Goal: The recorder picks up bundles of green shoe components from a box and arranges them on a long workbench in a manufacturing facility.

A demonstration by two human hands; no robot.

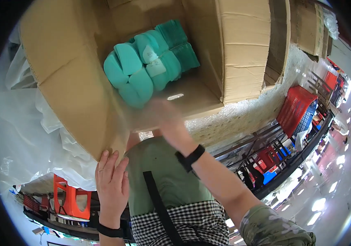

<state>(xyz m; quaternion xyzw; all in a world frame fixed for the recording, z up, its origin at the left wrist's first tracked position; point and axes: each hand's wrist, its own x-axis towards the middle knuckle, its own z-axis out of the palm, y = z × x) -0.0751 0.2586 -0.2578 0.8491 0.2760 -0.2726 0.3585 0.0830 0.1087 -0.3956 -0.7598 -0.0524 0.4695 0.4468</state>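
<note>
A large open cardboard box (73,86) fills the upper middle of the view. Inside it lie several teal plastic pieces (146,65), bundled in rounded stacks, some with white labels. My left hand (112,182) rests flat against the lower edge of the box's near flap, fingers stretched out, a black band on its wrist. My right hand (165,117) reaches into the box just below the teal stacks; it is blurred, so its grip is unclear. A black watch sits on that wrist. My green shirt and checked apron show below.
More cardboard boxes (282,37) stand to the right on bubble wrap (245,110). White plastic sheeting (15,135) lies at the left. A red crate (296,106), metal racks (261,151) and an orange stool (70,199) are around the edges.
</note>
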